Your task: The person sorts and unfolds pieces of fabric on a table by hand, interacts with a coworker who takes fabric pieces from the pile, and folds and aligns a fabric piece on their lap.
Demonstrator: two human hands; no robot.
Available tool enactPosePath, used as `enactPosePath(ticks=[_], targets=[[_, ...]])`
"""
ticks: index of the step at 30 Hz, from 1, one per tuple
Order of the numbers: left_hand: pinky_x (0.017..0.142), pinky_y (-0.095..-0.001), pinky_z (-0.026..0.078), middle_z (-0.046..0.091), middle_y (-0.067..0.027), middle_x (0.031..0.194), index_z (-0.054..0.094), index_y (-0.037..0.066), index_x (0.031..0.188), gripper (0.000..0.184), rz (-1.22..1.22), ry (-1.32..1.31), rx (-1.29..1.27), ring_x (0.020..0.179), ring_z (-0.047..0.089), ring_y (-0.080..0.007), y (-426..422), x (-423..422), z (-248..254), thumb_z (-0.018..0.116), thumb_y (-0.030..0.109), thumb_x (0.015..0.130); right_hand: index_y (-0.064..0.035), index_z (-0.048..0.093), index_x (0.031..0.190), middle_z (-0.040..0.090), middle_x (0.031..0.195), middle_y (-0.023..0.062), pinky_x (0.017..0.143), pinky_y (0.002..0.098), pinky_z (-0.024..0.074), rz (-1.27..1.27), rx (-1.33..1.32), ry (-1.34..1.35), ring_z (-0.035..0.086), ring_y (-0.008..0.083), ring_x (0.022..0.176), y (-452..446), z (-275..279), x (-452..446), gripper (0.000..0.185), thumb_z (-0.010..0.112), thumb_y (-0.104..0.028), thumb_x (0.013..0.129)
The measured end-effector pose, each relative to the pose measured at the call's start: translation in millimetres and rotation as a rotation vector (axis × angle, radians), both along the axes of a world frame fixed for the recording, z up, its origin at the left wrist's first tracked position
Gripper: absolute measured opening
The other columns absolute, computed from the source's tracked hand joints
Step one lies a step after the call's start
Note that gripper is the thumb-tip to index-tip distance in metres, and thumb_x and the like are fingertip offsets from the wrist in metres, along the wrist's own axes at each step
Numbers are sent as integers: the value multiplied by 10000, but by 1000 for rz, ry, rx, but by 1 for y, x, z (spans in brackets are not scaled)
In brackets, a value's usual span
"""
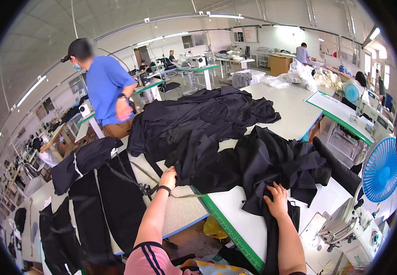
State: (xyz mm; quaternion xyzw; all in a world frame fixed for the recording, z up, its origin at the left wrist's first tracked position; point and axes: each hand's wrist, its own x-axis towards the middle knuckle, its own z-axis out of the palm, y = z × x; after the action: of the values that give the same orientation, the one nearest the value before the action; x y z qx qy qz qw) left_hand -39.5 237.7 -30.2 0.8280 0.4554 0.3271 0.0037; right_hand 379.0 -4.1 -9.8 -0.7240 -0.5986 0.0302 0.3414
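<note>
Dark fabric (pixel 207 169) lies in loose folds over the near tables. My left hand (pixel 168 178), with a beaded bracelet at the wrist, is closed on the fabric's left edge. Flat on the right part of the cloth, my right hand (pixel 277 200) rests with its fingers apart. A strip of the same cloth hangs down beside the right wrist over the white table (pixel 226 215) with its green ruled edge. Behind is a larger heap of dark cloth (pixel 198 114).
At the right are a sewing machine (pixel 349 224) and a blue fan (pixel 381 169). Dark panels (pixel 120 197) and a tied bundle (pixel 86 165) lie at the left. A person in a blue shirt (pixel 107 87) stands behind them. Plastic bags (pixel 301 75) sit on the far table.
</note>
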Motion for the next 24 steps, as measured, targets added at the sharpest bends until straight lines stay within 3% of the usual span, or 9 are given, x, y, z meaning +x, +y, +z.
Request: enactPosePath(ticks=[2,8,12,15,24], targets=[[741,-398,474,587,-155,842,597,-15,707,137,-27,-64,50,877,583,-345,0,1,-2,508,-69,618,-111,581,1178,455,1357,130,1104,470,218,0,-3,2,344,344,1299,0,0,0,441,682,-226,764],[743,-389,475,588,-137,843,613,4,728,164,-25,-60,28,878,583,-331,-9,6,9,513,-64,617,-112,583,1179,455,1359,129,1105,472,217,-3,-4,10,346,344,1298,-1,2,-1,440,679,-232,767],[806,-355,481,625,-122,958,673,70,890,279,-11,29,-43,947,588,-325,-1,-2,3,547,-53,674,-114,584,1180,453,1362,130,1106,471,216,-6,-8,10,342,343,1302,-1,3,-1,440,678,-233,767],[750,-386,471,582,-138,836,623,14,754,195,-49,-56,42,888,578,-334,1,0,-2,516,-64,611,-116,583,1183,450,1365,131,1107,469,212,-6,-11,13,338,342,1307,-1,2,-1,441,677,-233,768],[744,-381,477,590,-136,851,650,37,775,232,-65,-84,62,883,583,-334,2,0,-3,510,-72,625,-122,581,1186,444,1373,131,1113,457,200,-8,-6,27,333,332,1314,-1,1,0,432,667,-236,778]])
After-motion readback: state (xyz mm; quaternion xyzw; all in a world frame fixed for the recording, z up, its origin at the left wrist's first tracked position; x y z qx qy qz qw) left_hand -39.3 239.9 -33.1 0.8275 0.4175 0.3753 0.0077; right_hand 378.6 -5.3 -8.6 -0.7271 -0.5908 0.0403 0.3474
